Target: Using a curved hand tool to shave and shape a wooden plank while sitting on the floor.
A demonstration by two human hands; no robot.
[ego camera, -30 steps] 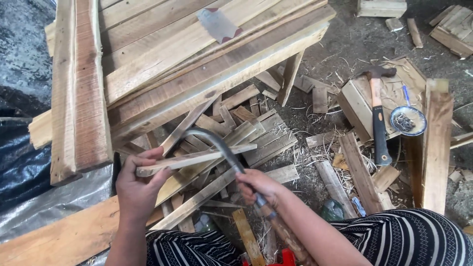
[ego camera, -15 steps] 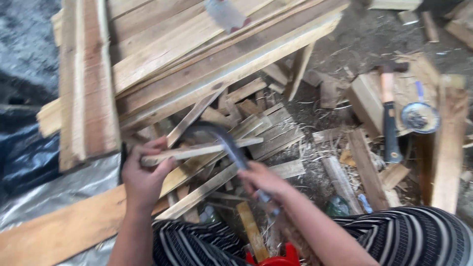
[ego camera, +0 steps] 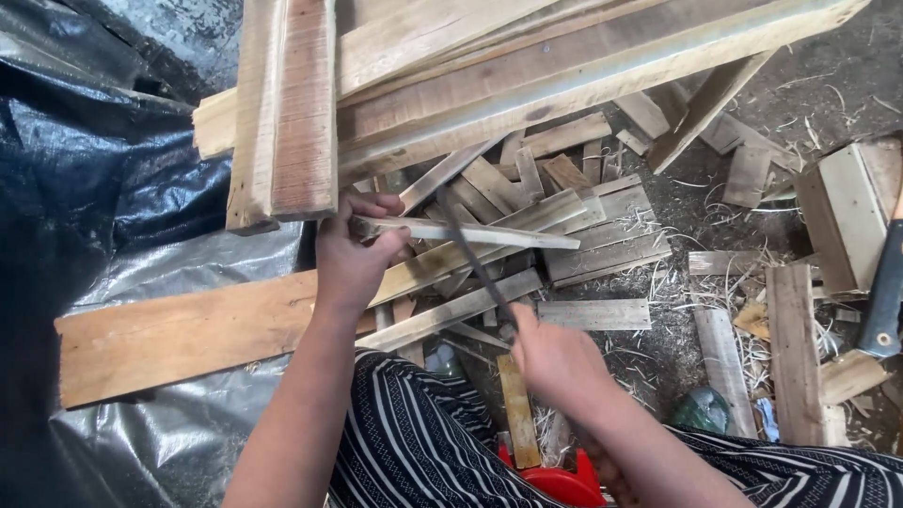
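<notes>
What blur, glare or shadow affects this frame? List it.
Head view: even daylight, no hard shadows; left hand and its thin wood strip sharp; right hand and dark curved blade slightly soft; pale glare on the black plastic sheet; planks bow near the edges.

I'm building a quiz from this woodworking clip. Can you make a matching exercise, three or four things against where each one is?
Things:
1. left hand
2. right hand
3. hammer
4. black sheet

Places:
A. far right edge, on the wood scraps
B. holding the thin wooden strip
C. spread along the left side
D. on the handle of the curved blade

Pairs: 1-B, 2-D, 3-A, 4-C
</notes>
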